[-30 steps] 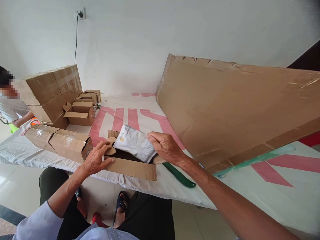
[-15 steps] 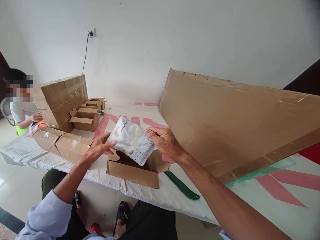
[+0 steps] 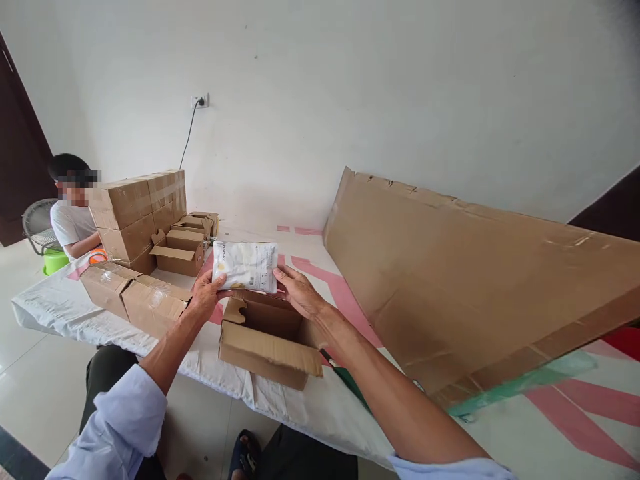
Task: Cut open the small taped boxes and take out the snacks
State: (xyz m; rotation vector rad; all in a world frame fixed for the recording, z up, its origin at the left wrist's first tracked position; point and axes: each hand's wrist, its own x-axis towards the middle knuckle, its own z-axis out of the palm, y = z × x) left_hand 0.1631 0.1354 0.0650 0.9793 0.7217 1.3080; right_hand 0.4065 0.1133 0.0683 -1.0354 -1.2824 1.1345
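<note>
Between my two hands is a white printed pouch (image 3: 245,265), held level above the far side of an open cardboard box (image 3: 270,353). My left hand (image 3: 206,293) grips its left end with the thumb on top. At the right end, my right hand (image 3: 299,288) pinches the pouch's edge. The box stands near the table's front edge with its front flap folded outward; what shows of its inside is shadowed brown cardboard. Partly behind my right forearm lies a green-handled tool (image 3: 351,387), its other end hidden.
Taped boxes (image 3: 155,303) lie to the left, with stacked cartons (image 3: 135,213) behind them. Small open boxes (image 3: 180,252) stand beside the stack. A large cardboard sheet (image 3: 475,280) leans along the right. A person (image 3: 73,220) sits beyond the far left end.
The pouch has turned from slanted to level and moved up and slightly left, off the box opening. My right hand now holds its right end lower down. The view has tilted up.
</note>
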